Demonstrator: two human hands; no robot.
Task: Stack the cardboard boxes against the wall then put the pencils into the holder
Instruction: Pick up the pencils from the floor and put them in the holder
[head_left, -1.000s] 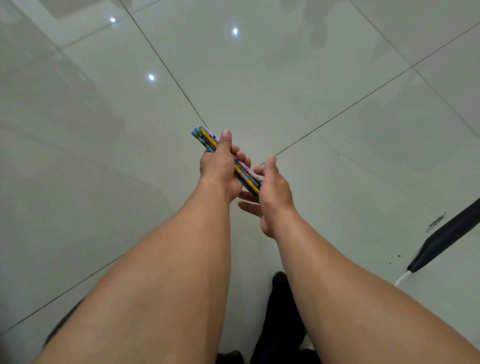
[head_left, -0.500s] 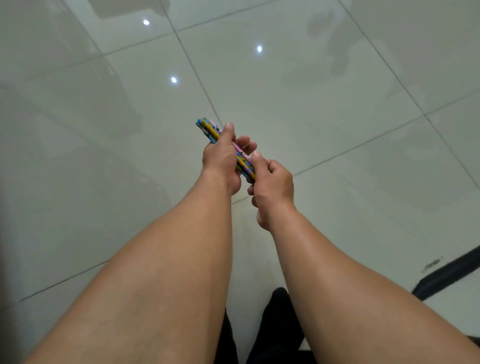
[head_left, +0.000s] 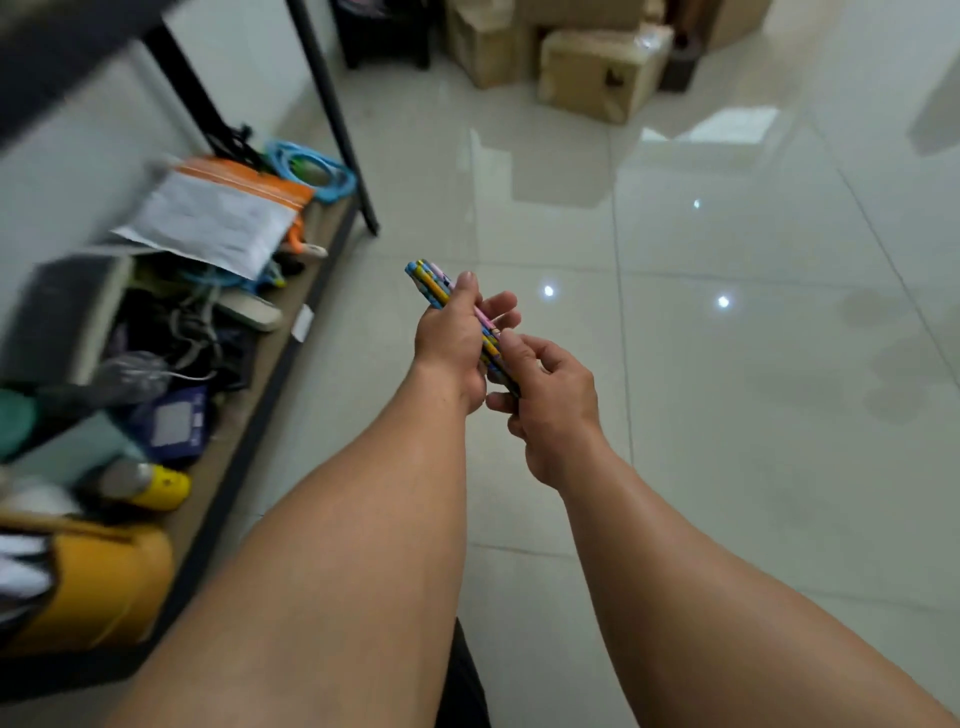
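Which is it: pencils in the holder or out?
Out. The left hand grips the pencils as a bundle, the right hand pinches its near end; no holder shows.

Storeroom-like indoor space — glossy tiled floor (head_left: 727, 415), cluttered low shelf (head_left: 249, 395), cardboard boxes (head_left: 597, 67) stacked beyond

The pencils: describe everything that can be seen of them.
The pencils are a small bundle of slim sticks, patterned in blue, yellow and pink, side by side. The bundle slants from its upper-left ends, which stick out free, down to the right, in the air above the tiled floor. The left hand grips its middle, thumb on top; the right hand pinches its lower part, whose tips are hidden. Their number cannot be told.
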